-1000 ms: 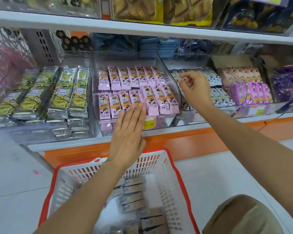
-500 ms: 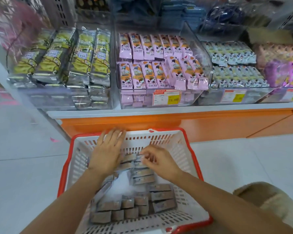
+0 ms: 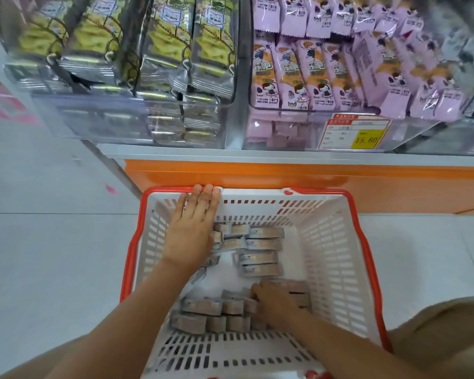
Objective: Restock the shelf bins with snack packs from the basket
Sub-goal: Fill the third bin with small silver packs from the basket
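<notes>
snack packs [image 3: 260,258] in basket [image 3: 331,255], left fingers [image 3: 200,198] flat, right fingers [image 3: 257,289] seemingly round one; tag [image 3: 353,132] "15.80"

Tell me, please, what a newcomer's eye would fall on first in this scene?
Probably the red-rimmed basket on the floor in the middle, both hands inside: the left hand flat by its far wall, the right hand on the grey snack packs nearer the person. Above, on the shelf, the pink packs and the yellow price tag stand out.
</notes>
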